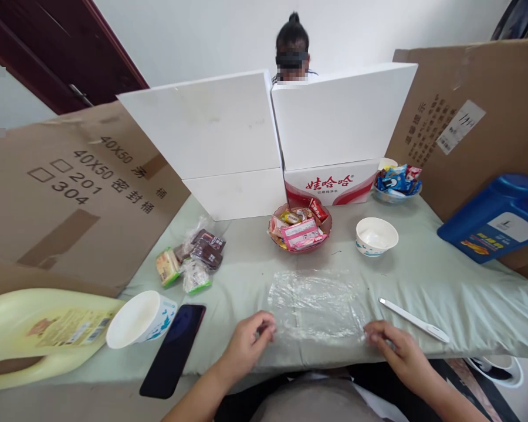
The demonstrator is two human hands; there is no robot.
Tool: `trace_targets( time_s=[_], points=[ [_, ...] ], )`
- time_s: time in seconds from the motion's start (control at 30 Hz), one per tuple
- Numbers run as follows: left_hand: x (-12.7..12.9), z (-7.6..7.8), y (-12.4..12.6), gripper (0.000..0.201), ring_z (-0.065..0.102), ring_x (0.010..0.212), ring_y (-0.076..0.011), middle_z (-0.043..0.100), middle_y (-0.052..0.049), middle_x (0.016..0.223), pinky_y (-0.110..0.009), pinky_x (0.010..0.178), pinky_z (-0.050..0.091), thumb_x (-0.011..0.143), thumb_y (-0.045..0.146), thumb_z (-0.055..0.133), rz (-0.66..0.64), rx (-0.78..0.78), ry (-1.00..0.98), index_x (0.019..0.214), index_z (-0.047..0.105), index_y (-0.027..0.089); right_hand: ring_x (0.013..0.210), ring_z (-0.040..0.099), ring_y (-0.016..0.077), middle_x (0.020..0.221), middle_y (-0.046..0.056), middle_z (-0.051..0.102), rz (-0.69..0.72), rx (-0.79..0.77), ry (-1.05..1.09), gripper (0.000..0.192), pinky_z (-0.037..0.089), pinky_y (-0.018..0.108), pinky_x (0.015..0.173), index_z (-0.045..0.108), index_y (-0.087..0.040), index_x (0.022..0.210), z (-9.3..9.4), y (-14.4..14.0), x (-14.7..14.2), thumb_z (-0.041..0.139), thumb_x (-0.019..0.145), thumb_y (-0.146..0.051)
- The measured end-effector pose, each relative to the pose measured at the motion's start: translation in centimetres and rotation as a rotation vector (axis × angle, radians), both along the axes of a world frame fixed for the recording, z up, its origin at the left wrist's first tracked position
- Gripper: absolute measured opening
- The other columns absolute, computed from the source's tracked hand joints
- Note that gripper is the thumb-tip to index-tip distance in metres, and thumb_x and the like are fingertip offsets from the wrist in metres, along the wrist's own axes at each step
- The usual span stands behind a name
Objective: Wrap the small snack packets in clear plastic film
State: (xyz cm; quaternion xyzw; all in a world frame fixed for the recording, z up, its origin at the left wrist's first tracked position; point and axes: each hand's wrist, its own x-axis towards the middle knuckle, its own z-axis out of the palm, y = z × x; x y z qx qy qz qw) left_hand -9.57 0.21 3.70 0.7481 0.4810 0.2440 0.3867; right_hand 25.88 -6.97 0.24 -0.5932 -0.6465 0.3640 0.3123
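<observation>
A clear plastic bag lies flat on the pale green cloth in front of me. My left hand pinches the bag's near left corner, fingers curled. My right hand pinches the near right corner. Just right of that hand lies a white pen-like tool. Beyond the bag stands a reddish bowl of wrapped snacks, with an empty white bowl to its right.
Loose snack packets lie at the left, near a tipped white cup and a black phone. A yellow jug, a blue jug, cardboard walls and white boxes ring the table. A person sits behind the boxes.
</observation>
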Motion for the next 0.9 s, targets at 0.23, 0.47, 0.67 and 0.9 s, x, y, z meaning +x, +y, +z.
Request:
trace_targets(
  time_s=[0.23,0.47,0.67,0.9],
  points=[
    [2.7,-2.6,5.3,0.016,0.067,0.072,-0.0169,0.071,-0.001,0.079,-0.026,0.07,0.048,0.089,0.025,0.051,0.431,0.163,0.278,0.099,0.063,0.02,0.069,0.065,0.0194,0.081,0.003,0.067,-0.37,0.012,-0.012,0.046,0.052,0.033,0.066,0.049,-0.016,0.124,-1.4,6.0,-2.5,0.041,0.091,-0.048],
    [4.2,-4.6,6.5,0.021,0.069,0.079,-0.0186,0.073,-0.005,0.092,-0.025,0.069,0.046,0.094,0.026,0.051,0.432,0.228,0.645,0.11,0.062,0.02,0.075,0.068,0.0253,0.091,0.009,0.071,-0.356,0.118,-0.599,0.042,0.046,0.034,0.061,0.046,-0.013,0.131,-3.1,7.4,-2.7,0.038,0.095,-0.036],
    [3.5,-3.2,6.1,0.031,0.064,0.088,-0.0255,0.067,-0.013,0.099,-0.034,0.077,0.049,0.091,0.029,0.053,0.451,0.552,0.611,0.116,0.058,0.01,0.073,0.065,0.0234,0.091,0.011,0.068,-0.414,0.403,-0.731,0.041,0.047,0.034,0.064,0.054,-0.014,0.12,-1.6,7.5,-2.0,0.039,0.097,-0.044],
    [5.8,-1.6,4.9,0.02,0.059,0.09,-0.023,0.066,-0.007,0.091,-0.037,0.082,0.047,0.094,0.021,0.047,0.07,0.698,0.481,0.091,0.066,0.019,0.105,0.058,0.0219,0.109,0.01,0.066,0.023,0.61,-0.59,0.026,0.045,0.038,0.093,0.062,-0.018,0.112,1.4,7.5,-6.9,0.043,0.096,-0.026]
  ],
)
